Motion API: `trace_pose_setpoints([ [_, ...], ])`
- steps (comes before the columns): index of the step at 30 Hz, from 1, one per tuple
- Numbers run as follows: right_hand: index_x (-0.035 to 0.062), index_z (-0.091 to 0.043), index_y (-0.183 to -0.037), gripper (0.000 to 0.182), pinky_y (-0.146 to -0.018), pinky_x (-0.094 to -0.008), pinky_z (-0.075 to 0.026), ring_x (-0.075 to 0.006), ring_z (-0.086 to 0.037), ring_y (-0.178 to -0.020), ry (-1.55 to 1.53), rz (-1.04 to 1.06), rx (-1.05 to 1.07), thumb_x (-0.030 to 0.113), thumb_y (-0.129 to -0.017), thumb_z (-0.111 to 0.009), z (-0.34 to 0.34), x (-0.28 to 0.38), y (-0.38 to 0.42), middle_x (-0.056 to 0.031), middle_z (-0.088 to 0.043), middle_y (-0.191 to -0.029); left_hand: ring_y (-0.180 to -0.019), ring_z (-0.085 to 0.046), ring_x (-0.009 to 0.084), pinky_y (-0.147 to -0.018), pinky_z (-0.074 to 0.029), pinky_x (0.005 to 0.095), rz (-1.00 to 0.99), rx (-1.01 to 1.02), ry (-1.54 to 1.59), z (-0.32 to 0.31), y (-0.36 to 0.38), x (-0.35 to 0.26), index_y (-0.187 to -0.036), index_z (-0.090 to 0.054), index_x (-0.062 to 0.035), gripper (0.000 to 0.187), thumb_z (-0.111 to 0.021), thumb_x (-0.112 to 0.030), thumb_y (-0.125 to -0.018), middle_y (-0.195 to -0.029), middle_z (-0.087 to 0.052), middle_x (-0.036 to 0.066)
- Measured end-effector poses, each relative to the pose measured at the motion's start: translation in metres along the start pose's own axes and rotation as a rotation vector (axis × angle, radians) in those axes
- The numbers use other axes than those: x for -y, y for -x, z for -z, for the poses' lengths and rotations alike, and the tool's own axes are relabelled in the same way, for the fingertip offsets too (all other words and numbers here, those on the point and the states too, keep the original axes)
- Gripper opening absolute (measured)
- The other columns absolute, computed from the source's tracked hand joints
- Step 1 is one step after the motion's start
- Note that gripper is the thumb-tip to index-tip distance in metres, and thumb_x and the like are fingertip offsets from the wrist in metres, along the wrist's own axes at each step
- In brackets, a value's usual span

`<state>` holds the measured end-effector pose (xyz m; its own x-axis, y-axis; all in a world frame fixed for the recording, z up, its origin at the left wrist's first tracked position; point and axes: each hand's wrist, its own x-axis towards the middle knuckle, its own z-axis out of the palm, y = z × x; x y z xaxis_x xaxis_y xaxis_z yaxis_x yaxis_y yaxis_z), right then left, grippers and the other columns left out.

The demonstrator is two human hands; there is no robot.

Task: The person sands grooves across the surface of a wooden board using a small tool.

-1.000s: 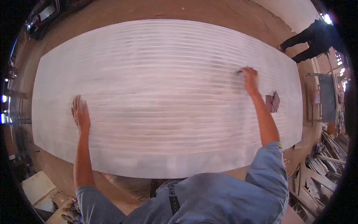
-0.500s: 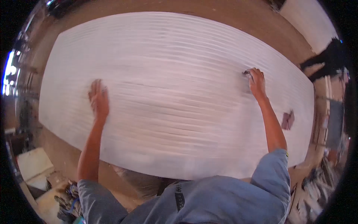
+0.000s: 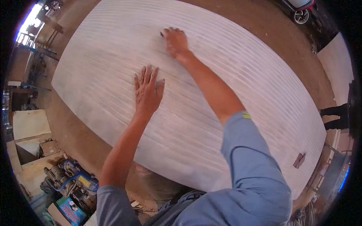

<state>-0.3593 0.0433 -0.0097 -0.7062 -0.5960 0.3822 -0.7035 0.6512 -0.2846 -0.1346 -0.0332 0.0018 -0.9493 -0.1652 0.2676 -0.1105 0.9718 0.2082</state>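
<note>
- The left hand point(image 3: 148, 90) lies flat on the white ribbed panel point(image 3: 233, 79), palm down, fingers spread wide and thumb out to the side; it grips nothing and only presses on the surface.
- The right hand point(image 3: 174, 41) reaches further up the same panel, fingers bent and bunched together over something small and dark point(image 3: 162, 34) at its fingertips; only a sliver of it shows, so what it is cannot be told.
- Whether the right hand truly clamps that dark bit or just pushes it against the panel is hard to make out, since the fingers cover it.
- The panel fills most of the view, lying on brown earth ground point(image 3: 75, 128), its ridges running along its length; a greyer, smudged patch shows around and to the left of the two hands.
- Both hands sit near each other on the upper left part of the panel, the right one just beyond the left.
- A small brownish folded piece point(image 3: 299, 160) lies on the panel near its lower right end, well apart from both hands.
- The blue sleeve point(image 3: 256, 165) of the right arm hides part of the panel's near edge.
- At the right rim another person's dark legs point(image 3: 335, 116) stand, cut off by the edge of the view.
- Lower left, a clutter of tools and boxes point(image 3: 71, 184) sits on the ground, too distorted to name singly.
</note>
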Motion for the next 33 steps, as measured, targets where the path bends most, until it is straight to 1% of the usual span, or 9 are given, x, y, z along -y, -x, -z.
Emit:
trace_pose_setpoints([
  [4,0.0054,-0.061,-0.104,0.021,-0.089,-0.045,-0.046,-0.0326,-0.061,-0.102,0.02,-0.074,0.074,0.009,-0.083,-0.06,0.008,0.0,-0.002,-0.0164,-0.062,-0.106,-0.143,-0.031,0.0296,-0.118,-0.018,0.0505,0.006,0.005,-0.026,-0.007,-0.002,-0.002,-0.142,-0.045,-0.0113,0.049,-0.054,-0.031,-0.098,-0.151,-0.04,0.013],
  [7,0.0062,-0.062,-0.104,0.02,-0.089,-0.0455,-0.046,-0.0317,-0.06,-0.102,0.069,-0.116,0.091,0.008,-0.084,-0.059,0.059,-0.04,0.066,-0.0145,-0.062,-0.104,-0.142,-0.033,0.028,-0.117,-0.02,0.0487,-0.029,-0.019,-0.057,-0.017,0.0,0.005,-0.142,-0.046,-0.0115,0.048,-0.055,-0.03,-0.098,-0.15,-0.041,0.012],
  [15,0.0112,-0.067,-0.1,0.026,-0.091,-0.0431,-0.044,-0.0274,-0.061,-0.099,0.298,-0.318,-0.005,0.002,-0.08,-0.055,0.235,-0.204,0.358,-0.0085,-0.064,-0.096,-0.143,-0.032,0.027,-0.119,-0.017,0.0472,-0.06,0.015,-0.061,-0.017,0.0,0.002,-0.144,-0.044,-0.0099,0.047,-0.048,-0.031,-0.102,-0.15,-0.042,0.012],
  [16,0.0098,-0.067,-0.101,0.027,-0.092,-0.044,-0.043,-0.0289,-0.061,-0.1,0.286,-0.383,0.049,0.001,-0.079,-0.054,0.268,-0.217,0.389,-0.0096,-0.066,-0.099,-0.143,-0.032,0.0271,-0.119,-0.017,0.0466,-0.059,0.001,-0.069,-0.019,0.0,0.004,-0.145,-0.043,-0.0098,0.047,-0.046,-0.031,-0.103,-0.15,-0.042,0.011],
  [17,0.0084,-0.067,-0.102,0.029,-0.093,-0.0452,-0.043,-0.0309,-0.06,-0.102,0.284,-0.31,-0.118,0.001,-0.078,-0.053,0.276,-0.258,0.441,-0.0102,-0.067,-0.105,-0.143,-0.031,0.0272,-0.119,-0.016,0.046,-0.057,-0.012,-0.08,-0.021,0.001,0.003,-0.145,-0.043,-0.0097,0.047,-0.045,-0.03,-0.103,-0.15,-0.041,0.011],
  [23,0.0085,-0.065,-0.109,0.035,-0.097,-0.0439,-0.04,-0.0323,-0.058,-0.107,0.464,-0.652,-0.005,-0.002,-0.076,-0.063,0.401,-0.364,0.635,-0.0104,-0.065,-0.112,-0.141,-0.033,0.0278,-0.119,-0.018,0.0446,-0.128,-0.015,-0.079,-0.021,-0.001,0.004,-0.147,-0.04,-0.0097,0.047,-0.042,-0.029,-0.104,-0.15,-0.042,0.011],
  [27,0.0071,-0.064,-0.107,0.032,-0.095,-0.0425,-0.042,-0.033,-0.058,-0.105,0.457,-0.644,-0.023,-0.002,-0.076,-0.062,0.399,-0.351,0.613,-0.0115,-0.064,-0.111,-0.14,-0.035,0.0285,-0.118,-0.02,0.0446,-0.033,-0.025,-0.145,-0.023,-0.001,0.0,-0.146,-0.041,-0.0094,0.046,-0.045,-0.027,-0.103,-0.149,-0.043,0.012],
  [29,0.0078,-0.064,-0.108,0.03,-0.09,-0.045,-0.041,-0.0323,-0.056,-0.102,0.336,-0.571,0.053,0.003,-0.078,-0.062,0.371,-0.323,0.563,-0.0117,-0.063,-0.103,-0.14,-0.036,0.0287,-0.117,-0.022,0.0444,-0.041,-0.006,-0.115,-0.026,-0.001,-0.001,-0.144,-0.042,-0.0093,0.045,-0.047,-0.024,-0.103,-0.149,-0.043,0.011],
  [33,0.0056,-0.063,-0.11,0.032,-0.096,-0.0455,-0.04,-0.0345,-0.055,-0.11,0.218,-0.429,0.098,0.001,-0.078,-0.061,0.273,-0.247,0.429,-0.0151,-0.063,-0.109,-0.141,-0.034,0.0286,-0.118,-0.021,0.0465,-0.065,-0.009,-0.124,-0.014,0.002,0.013,-0.145,-0.041,-0.0097,0.047,-0.049,-0.026,-0.102,-0.149,-0.042,0.013],
])
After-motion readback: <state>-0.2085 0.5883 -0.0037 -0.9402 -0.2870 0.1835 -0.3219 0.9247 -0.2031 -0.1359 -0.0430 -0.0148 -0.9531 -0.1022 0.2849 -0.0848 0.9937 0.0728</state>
